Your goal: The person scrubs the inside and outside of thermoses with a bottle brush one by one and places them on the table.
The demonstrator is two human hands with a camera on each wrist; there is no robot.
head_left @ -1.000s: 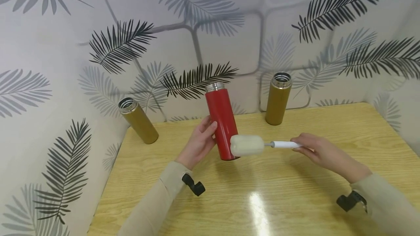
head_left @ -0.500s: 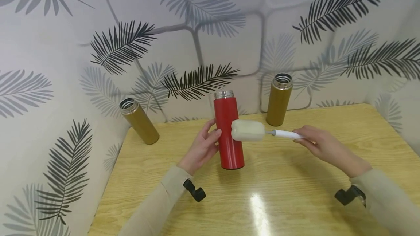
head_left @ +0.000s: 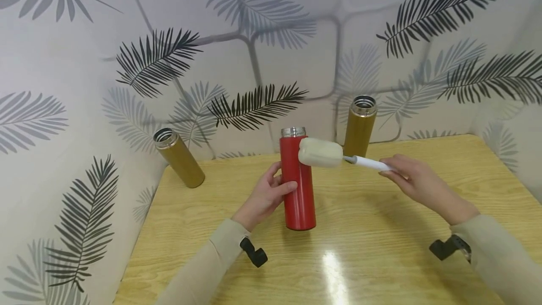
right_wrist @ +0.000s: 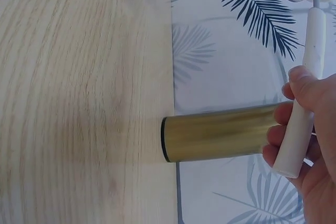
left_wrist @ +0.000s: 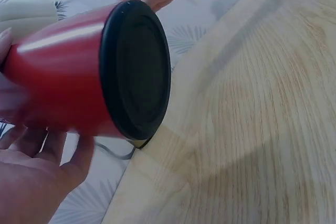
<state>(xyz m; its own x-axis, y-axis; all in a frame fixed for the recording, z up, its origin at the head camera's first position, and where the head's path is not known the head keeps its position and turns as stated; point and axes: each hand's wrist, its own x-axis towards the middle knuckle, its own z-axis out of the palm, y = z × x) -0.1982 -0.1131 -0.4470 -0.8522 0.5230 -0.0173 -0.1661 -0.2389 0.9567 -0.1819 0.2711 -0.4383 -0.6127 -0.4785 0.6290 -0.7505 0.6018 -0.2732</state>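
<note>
My left hand (head_left: 267,196) grips a red thermos flask (head_left: 299,201) by its side, nearly upright, its bare steel mouth at the top and no lid on it. The flask's black base (left_wrist: 137,72) faces the left wrist camera, raised above the wood. In my right hand (head_left: 412,179) is a bottle brush, held by its white handle (right_wrist: 299,135), thumb and fingers curled round it. The brush's cream sponge head (head_left: 321,152) points left and overlaps the upper side of the red flask, just below the mouth, in the head view.
Two lidless gold flasks stand toward the back of the wooden table (head_left: 372,258): one gold flask (head_left: 183,164) at the left, another gold flask (head_left: 359,131) behind the brush. A leaf-patterned wall (head_left: 296,69) rises right behind the table.
The red flask has come lower, slightly right and more upright in my left hand. My right hand has raised the brush, so its sponge head went from beside the flask's base to near its mouth.
</note>
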